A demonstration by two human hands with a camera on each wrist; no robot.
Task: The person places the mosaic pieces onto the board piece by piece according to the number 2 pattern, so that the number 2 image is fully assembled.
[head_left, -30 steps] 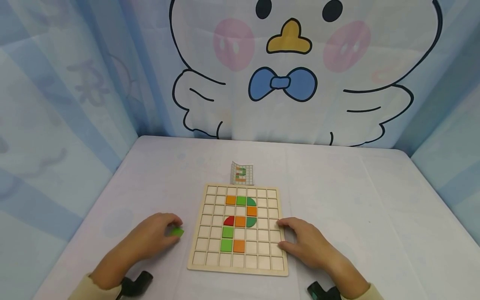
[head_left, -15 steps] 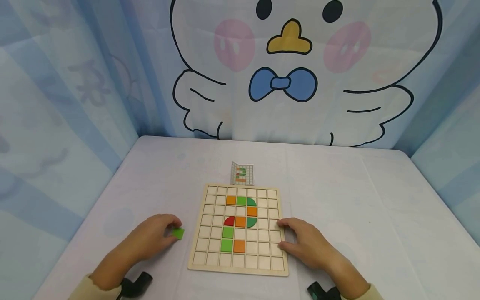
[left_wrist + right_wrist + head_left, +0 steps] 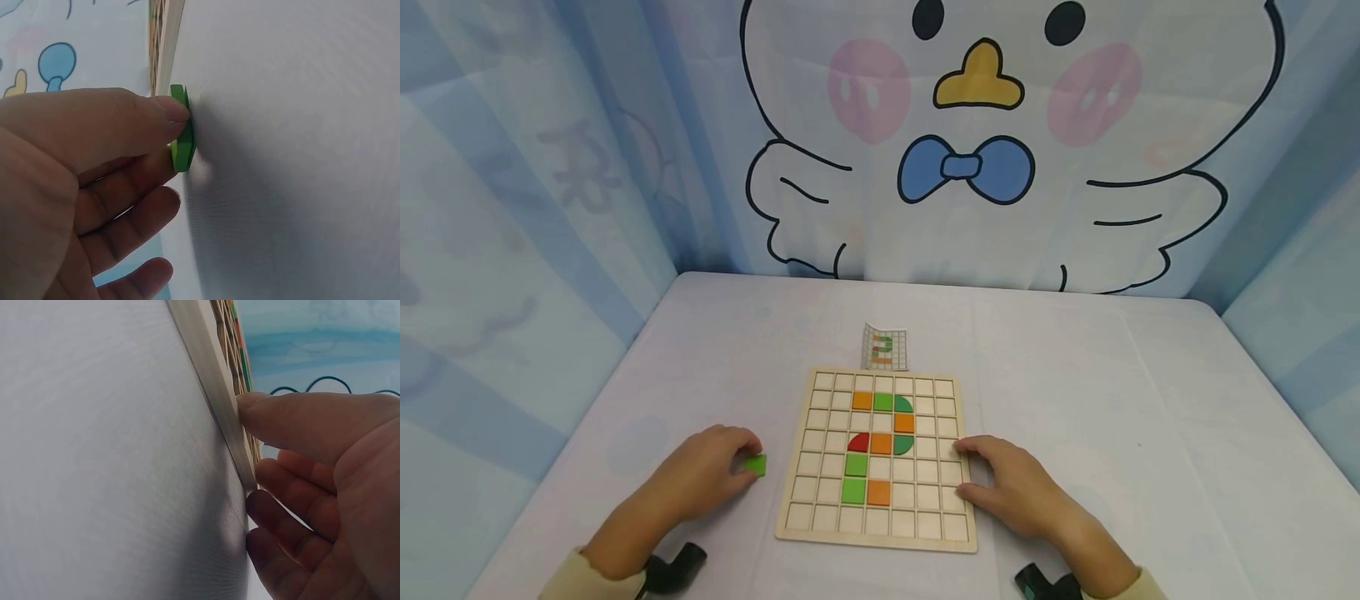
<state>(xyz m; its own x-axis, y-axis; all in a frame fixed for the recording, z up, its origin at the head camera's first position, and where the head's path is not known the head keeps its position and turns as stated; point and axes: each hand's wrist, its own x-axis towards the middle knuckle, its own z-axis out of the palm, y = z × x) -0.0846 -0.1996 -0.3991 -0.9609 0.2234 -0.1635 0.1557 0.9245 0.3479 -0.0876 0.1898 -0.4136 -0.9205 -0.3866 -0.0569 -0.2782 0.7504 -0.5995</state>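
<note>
Between thumb and fingertips, my left hand pinches a green square tile left of the wooden grid board. The left wrist view shows that tile edge-on, just above the white surface. My right hand rests its thumb and fingertips against the board's right edge, spread apart. In the right wrist view, the thumb touches the board's rim. Set in the board's cells are orange tiles, light green tiles, dark green quarter-round tiles and one red quarter-round tile.
A small pattern card with a coloured grid stands just behind the board. A white cloth covers the table. Printed curtains surround its back and sides. Black wrist cameras sit on both wrists.
The green tile has turned slightly in my left fingers, showing more of its flat face than at first. My right hand and the board have stayed still.
</note>
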